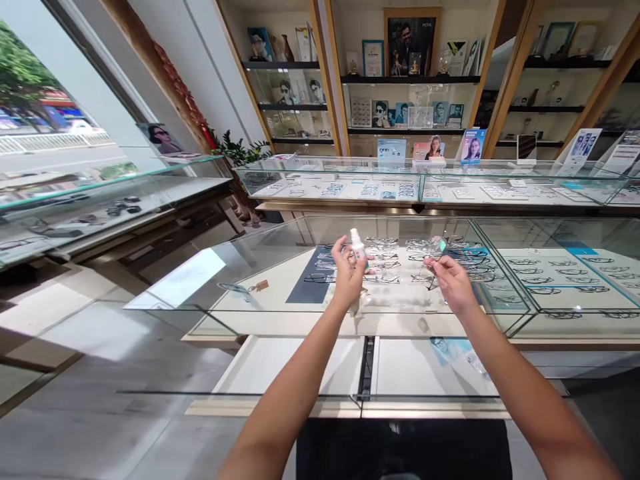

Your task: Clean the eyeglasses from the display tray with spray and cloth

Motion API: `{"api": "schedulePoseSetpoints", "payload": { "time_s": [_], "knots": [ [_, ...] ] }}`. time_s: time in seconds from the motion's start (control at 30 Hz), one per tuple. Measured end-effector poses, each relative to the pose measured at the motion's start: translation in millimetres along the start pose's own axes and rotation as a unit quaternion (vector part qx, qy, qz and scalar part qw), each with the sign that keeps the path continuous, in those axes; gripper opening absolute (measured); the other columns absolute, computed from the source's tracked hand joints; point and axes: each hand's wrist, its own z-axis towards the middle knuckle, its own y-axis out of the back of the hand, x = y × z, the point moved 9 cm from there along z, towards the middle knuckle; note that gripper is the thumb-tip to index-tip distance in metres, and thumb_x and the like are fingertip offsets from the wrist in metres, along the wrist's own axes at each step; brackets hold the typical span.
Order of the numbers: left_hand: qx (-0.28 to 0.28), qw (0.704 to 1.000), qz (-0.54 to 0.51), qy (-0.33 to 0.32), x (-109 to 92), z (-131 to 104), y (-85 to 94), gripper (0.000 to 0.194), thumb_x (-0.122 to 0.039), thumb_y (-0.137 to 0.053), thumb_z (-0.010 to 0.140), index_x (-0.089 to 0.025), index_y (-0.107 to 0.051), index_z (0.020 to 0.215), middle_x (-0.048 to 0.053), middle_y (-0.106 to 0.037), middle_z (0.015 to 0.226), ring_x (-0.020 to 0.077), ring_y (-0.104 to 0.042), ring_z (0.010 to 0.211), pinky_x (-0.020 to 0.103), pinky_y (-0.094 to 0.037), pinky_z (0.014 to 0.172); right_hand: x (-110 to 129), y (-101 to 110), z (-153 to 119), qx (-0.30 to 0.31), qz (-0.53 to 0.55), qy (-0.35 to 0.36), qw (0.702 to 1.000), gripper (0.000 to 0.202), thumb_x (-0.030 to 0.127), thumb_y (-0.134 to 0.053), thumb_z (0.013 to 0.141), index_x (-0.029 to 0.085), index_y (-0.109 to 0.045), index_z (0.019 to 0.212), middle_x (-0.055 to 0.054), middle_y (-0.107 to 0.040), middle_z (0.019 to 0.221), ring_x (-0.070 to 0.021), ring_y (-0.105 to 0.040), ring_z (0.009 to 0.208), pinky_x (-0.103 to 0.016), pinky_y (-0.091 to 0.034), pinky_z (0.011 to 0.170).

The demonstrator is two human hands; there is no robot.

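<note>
Over the glass display case (260, 323), my left hand (347, 272) is closed around a small white spray bottle (357, 244) that stands nearly upright, nozzle at the top. My right hand (454, 283) pinches a pair of glasses (442, 246) between thumb and fingers; one lens shows a greenish reflection. The bottle and the glasses are apart, at about the same height. Beneath both hands, rows of eyeglass frames (385, 265) lie inside the case, partly hidden by the hands and blurred by the glass.
Two pulled-out white drawers (295, 363) lie below my forearms, the right one holding a blue leaflet (450, 350). A second glass counter (340, 200) runs behind, with shelves (410, 79) beyond. Another glass case (115, 207) stands left by the window.
</note>
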Motion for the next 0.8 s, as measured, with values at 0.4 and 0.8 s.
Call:
{"api": "schedulePoseSetpoints", "payload": {
  "time_s": [0.4,0.8],
  "knots": [
    [0.214,0.925,-0.215,0.228,0,-39,-65.7,0.056,-0.074,-0.032,0.095,-0.023,-0.053,0.081,0.009,-0.054,0.076,0.024,-0.058,0.071,0.041,-0.055,0.059,-21,-20,-16,0.026,-0.068,-0.039,0.997,0.046,0.065,-0.096,0.066,0.027,-0.071,0.075,-0.003,-0.078,0.088,-0.0271,-0.076,0.104,-0.043,-0.055,0.104],
    [0.136,0.988,-0.006,0.066,-3,-35,-53.3,0.053,-0.075,-0.047,0.095,-0.023,-0.057,0.086,0.005,-0.061,0.09,0.0227,-0.06,0.088,0.042,-0.057,0.09,-35,-44,-33,0.1,-0.071,-0.097,0.988,0.047,0.067,-0.092,0.069,0.026,-0.071,0.076,-0.002,-0.076,0.082,-0.0257,-0.074,0.096,-0.042,-0.055,0.097]
  ]
}}
